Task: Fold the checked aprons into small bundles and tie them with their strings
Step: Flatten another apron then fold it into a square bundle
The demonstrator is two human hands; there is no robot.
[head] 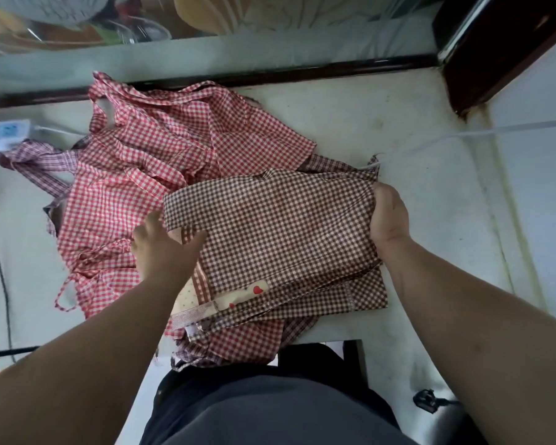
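Note:
A brown-and-white checked apron (270, 226) lies partly folded on top of a heap, its cream pocket with red hearts (238, 295) showing at the near edge. My right hand (387, 216) grips the apron's right edge, fingers curled under the cloth. My left hand (161, 245) lies on its left edge with fingers spread and slightly blurred. Under and behind it lie red-and-white checked aprons (148, 155) in a crumpled pile, with a loose red string loop (66, 293) at the left. A purple checked apron (36, 162) pokes out at the far left.
The heap sits on a white table (430, 194) with a dark frame along the back (302, 73). A white power strip (0, 131) lies at the left edge, a white cable (463, 133) runs across the right, and a black cable (0, 284) hangs at the left.

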